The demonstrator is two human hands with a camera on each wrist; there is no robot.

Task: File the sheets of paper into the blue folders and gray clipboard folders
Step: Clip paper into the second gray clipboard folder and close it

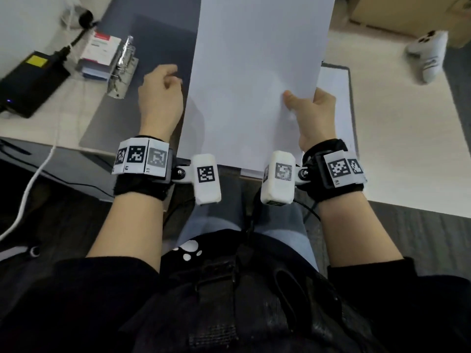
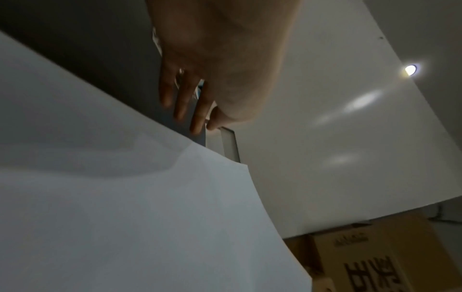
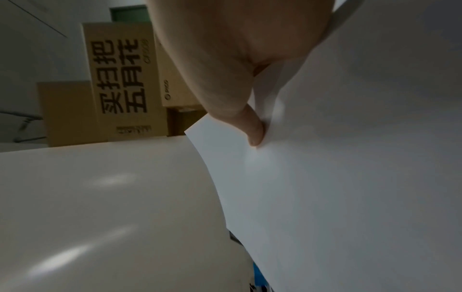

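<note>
A white sheet of paper (image 1: 254, 72) is held up off the table, tilted away from me; my right hand (image 1: 300, 103) pinches its lower right edge. In the right wrist view the thumb (image 3: 255, 136) presses on the sheet (image 3: 350, 177); the fingers behind it are hidden. My left hand (image 1: 163, 85) hovers with relaxed fingers (image 2: 185, 104) over the open gray clipboard folder (image 1: 153, 34), beside the sheet's left edge (image 2: 125, 197), holding nothing. The folder's metal clip (image 1: 122, 67) lies at its left side. More white sheets (image 1: 334, 98) lie in a gray-edged folder under the lifted sheet.
A black power adapter (image 1: 28, 82) and a small stack of boxes (image 1: 99, 54) sit at the left, with a white cable (image 1: 38, 171) running off the table's edge. A white game controller (image 1: 428, 54) lies at the far right. Cardboard boxes (image 3: 117, 79) stand beyond the table.
</note>
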